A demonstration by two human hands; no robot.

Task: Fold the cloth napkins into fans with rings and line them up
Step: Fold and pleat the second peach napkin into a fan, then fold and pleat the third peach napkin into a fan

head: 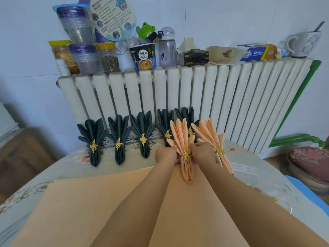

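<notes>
Both hands meet at the middle of the table, gripping a peach fan napkin from either side at its gold ring. The left hand pinches the folds at 9 o'clock of the ring, the right hand at 3 o'clock, fingers curled in on the cloth. The napkin's pleats spread upward toward 12 o'clock and its narrow tail points down toward 6 o'clock, lying on a flat peach cloth that covers the near part of the table.

Just beside the right hand, at 2 o'clock, lies a second peach fan with its own ring, partly hidden by that hand. Behind the held napkin, from 10 to 12 o'clock, a row of dark green fans leans against the white radiator; five show, and the two rightmost are partly covered by the peach pleats.

On top of the radiator stand jars, stacked plastic containers, a noodle cup, a grey bottle, a tissue box, a blue box and a mug. A green pipe runs down at 3 o'clock.
</notes>
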